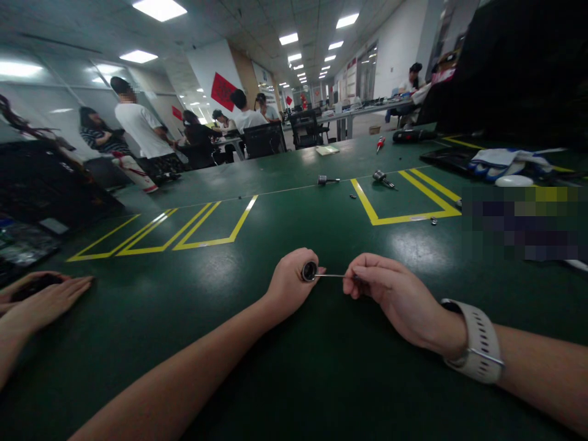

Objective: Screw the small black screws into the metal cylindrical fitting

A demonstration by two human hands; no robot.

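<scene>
Centrally, left hand [289, 283] grips round part [309, 271]; right hand [390, 294] pinches pin [331, 275].

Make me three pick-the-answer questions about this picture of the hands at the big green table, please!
1. Where is the small round metal part?
A. In the left hand
B. Inside a yellow box
C. On a chair

2. What colour is the watch band on the right wrist?
A. Red
B. White
C. Black

3. What is the right hand doing?
A. Lying flat and open on the table
B. Pinching a thin metal tool
C. Holding the red screwdriver

Answers:
1. A: the left hand's grip is closed around the round part, just above the table.
2. B: the band is white, with rows of small holes.
3. B: its fingertips are closed on the end of the thin tool, whose other end meets the round part; the red screwdriver lies far off on the table.
</scene>
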